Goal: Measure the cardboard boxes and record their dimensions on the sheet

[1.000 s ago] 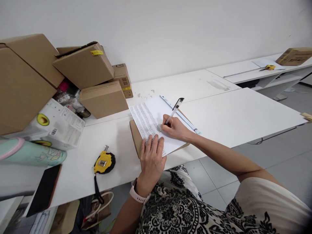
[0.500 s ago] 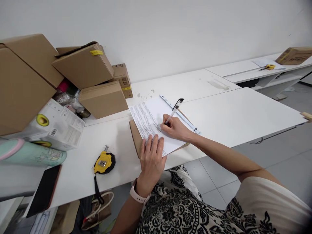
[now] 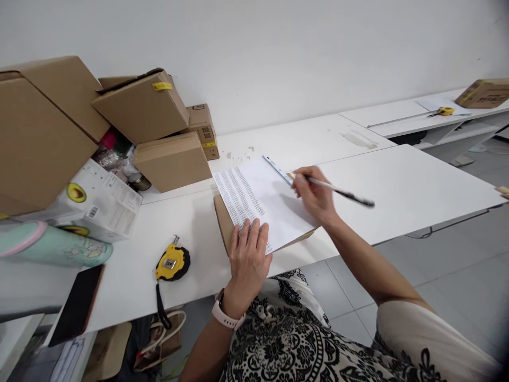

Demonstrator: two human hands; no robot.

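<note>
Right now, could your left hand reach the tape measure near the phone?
Probably yes: the left hand only rests on the paper, and the tape measure lies uncovered to its left.

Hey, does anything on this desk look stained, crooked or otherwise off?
Yes. Toward the white wall, the white tabletop has an irregular greyish patch, a stain or worn spot; I can't tell which. At the picture's left, a yellow-marked brown cardboard box sits visibly tilted instead of level.
</note>
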